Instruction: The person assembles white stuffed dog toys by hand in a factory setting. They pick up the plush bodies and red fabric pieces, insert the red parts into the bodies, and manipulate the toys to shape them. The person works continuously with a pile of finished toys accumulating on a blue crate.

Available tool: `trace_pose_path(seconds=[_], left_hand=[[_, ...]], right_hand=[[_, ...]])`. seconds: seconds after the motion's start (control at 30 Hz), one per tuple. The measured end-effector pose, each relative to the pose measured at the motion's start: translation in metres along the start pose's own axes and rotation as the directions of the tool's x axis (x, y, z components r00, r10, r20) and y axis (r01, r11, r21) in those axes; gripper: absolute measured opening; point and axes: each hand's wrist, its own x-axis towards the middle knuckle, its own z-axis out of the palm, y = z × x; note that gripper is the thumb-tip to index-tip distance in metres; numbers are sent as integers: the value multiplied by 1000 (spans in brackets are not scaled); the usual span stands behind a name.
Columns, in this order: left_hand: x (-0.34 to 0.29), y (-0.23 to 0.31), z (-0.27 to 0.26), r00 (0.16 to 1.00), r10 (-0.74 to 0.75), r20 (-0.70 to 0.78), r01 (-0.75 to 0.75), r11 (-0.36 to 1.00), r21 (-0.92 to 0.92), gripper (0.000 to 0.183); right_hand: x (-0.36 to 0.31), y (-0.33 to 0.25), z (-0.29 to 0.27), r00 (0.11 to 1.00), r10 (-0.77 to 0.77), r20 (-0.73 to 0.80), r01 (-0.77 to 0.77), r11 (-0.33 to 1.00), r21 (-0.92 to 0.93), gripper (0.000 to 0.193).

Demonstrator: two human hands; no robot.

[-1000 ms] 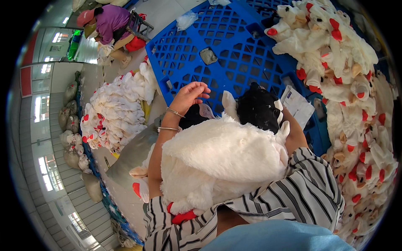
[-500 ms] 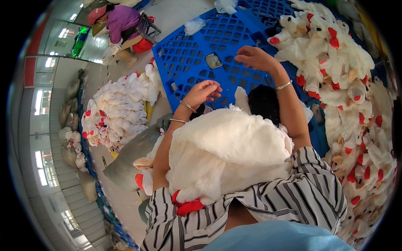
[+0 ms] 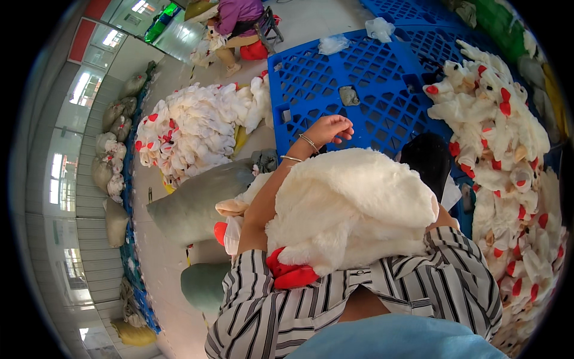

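A cream-white fluffy plush toy skin (image 3: 353, 203) with red parts (image 3: 291, 269) lies across my lap and forearms, bunched up against my striped shirt. My left hand (image 3: 332, 130) is raised just beyond its far edge, above the blue plastic pallet (image 3: 311, 76). The fingers are curled in and closed; whether something small is between them is too small to tell. Two bracelets circle that wrist. My right forearm goes behind the right end of the plush, which hides the right hand. By my left elbow hang a beige piece (image 3: 232, 207) and a red-and-white piece (image 3: 227, 233).
A heap of white plush skins (image 3: 191, 122) lies on the floor to the left. Another large pile (image 3: 499, 119) runs down the right side. A grey-green sack (image 3: 206, 194) rests near my left arm. At the far left a person in purple (image 3: 239, 15) sits on a stool.
My right hand, raised over the pallet before, has come down out of sight behind the plush. My left hand's fingers stay curled. The whole view has shifted with my head.
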Motion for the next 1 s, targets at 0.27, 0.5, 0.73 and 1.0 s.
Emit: trace_pose_path(seconds=[0.27, 0.5, 0.73, 1.0], left_hand=[[3, -5, 1, 1000, 10, 21, -11, 1000, 13, 23], [16, -9, -2, 970, 175, -166, -180, 983, -17, 25], [39, -5, 8, 865, 494, 83, -482, 775, 409, 47], [-7, 10, -12, 914, 297, 275, -193, 916, -351, 53]], right_hand=[[2, 13, 24, 992, 13, -123, 12, 979, 202, 35], [-41, 52, -52, 799, 183, -573, 399, 553, 732, 36], [-196, -8, -175, 220, 138, -966, 922, 294, 252, 41], [-206, -17, -240, -136, 335, -933, 959, 281, -39, 29]])
